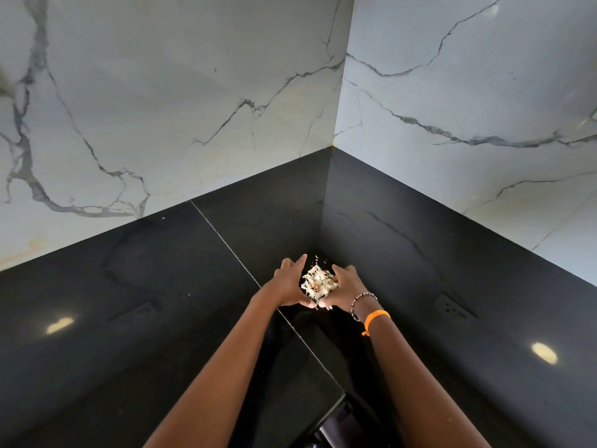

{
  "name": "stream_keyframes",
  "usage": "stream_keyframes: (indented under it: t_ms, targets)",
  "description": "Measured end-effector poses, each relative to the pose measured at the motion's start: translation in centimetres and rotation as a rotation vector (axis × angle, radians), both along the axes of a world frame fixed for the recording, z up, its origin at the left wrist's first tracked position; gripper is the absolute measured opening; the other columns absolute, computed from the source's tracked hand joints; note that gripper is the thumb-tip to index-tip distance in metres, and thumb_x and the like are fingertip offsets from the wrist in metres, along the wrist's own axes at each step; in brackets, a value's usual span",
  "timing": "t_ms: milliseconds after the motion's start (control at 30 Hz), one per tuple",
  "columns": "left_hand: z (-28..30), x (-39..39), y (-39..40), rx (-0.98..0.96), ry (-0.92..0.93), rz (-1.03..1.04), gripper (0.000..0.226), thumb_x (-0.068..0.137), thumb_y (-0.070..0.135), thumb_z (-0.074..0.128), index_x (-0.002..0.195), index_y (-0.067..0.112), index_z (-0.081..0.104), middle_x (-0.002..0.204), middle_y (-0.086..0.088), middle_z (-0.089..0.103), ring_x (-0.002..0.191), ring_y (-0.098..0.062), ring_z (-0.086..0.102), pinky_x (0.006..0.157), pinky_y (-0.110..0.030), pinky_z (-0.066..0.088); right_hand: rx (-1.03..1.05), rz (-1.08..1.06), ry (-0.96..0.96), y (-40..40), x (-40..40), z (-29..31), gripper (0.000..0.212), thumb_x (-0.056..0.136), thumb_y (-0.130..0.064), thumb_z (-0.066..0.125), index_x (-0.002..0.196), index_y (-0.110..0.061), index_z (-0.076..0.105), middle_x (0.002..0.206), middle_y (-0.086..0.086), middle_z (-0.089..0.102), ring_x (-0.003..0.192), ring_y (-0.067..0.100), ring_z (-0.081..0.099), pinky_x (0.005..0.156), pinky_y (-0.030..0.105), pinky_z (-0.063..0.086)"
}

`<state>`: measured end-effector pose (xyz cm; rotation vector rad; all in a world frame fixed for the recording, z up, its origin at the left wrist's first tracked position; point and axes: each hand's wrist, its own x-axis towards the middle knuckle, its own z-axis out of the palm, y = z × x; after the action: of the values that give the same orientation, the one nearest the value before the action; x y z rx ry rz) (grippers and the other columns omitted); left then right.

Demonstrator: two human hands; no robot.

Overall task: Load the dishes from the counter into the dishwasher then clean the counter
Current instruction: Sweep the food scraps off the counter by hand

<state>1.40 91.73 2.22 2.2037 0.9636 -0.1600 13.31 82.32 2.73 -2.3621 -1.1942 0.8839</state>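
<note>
We cup our left hand (290, 286) and right hand (345, 287) around the pale scraps (318, 283) between them, deep in the counter (161, 302) corner; press palms inward under the heap so loose flakes beyond our fingertips come along.

Walls: 2 white marble-look panels (181, 101) with grey veins are meeting in a corner at upper centre.
Upstand: a glossy black band (403, 227) is running along the foot of both walls.
Table: the polished black surface (106, 334) is filling the lower half, a thin pale seam crossing it.
Light: 2 round lamp reflections (544, 352) are glowing on the black surface, 1 left, 1 right.
</note>
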Motion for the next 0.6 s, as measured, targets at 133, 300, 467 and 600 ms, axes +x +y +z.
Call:
stream_keyframes:
  t_ms: [133, 300, 467, 600]
  targets:
    - [0.2, 0.7, -0.2, 0.061, 0.003, -0.055, 0.114, 0.069, 0.026, 0.081, 0.150, 0.024, 0.001, 0.144, -0.006, 0.019, 0.133, -0.027, 0.025, 0.109, -0.042, 0.032, -0.013, 0.029, -0.048, 0.3, 0.7, 0.2, 0.104, 0.067, -0.018, 0.080, 0.148, -0.012, 0.016, 0.143, 0.010, 0.019, 0.131, 0.027, 0.038, 0.108, 0.033, 0.036]
    - [0.2, 1.2, -0.3, 0.113, 0.035, -0.116, 0.105, 0.063, 0.027, 0.084, 0.147, 0.026, 0.021, 0.137, 0.001, 0.025, 0.127, -0.022, 0.028, 0.105, -0.041, 0.038, -0.093, 0.192, -0.130, 0.7, 0.5, 0.1, 0.095, 0.066, -0.021, 0.081, 0.144, -0.021, 0.028, 0.135, 0.009, 0.023, 0.127, 0.028, 0.036, 0.108, 0.040, 0.038]
    - [0.0, 1.2, -0.7, 0.141, -0.086, -0.035, 0.066, 0.065, 0.018, 0.082, 0.125, 0.013, 0.055, 0.121, -0.004, 0.041, 0.109, -0.023, 0.049, 0.093, -0.035, 0.046, 0.006, 0.144, -0.148, 1.1, 0.0, -0.1, 0.058, 0.074, -0.012, 0.073, 0.127, -0.013, 0.049, 0.127, 0.012, 0.033, 0.110, 0.032, 0.051, 0.101, 0.039, 0.043]
    - [0.1, 1.0, -1.4, 0.188, -0.152, 0.103, 0.027, 0.079, 0.018, 0.067, 0.104, 0.006, 0.065, 0.109, -0.006, 0.054, 0.097, -0.024, 0.059, 0.077, -0.030, 0.048, 0.119, 0.088, -0.225, 0.9, -0.9, -0.6, 0.033, 0.083, -0.008, 0.061, 0.116, -0.011, 0.057, 0.120, 0.012, 0.042, 0.104, 0.029, 0.054, 0.093, 0.034, 0.046]
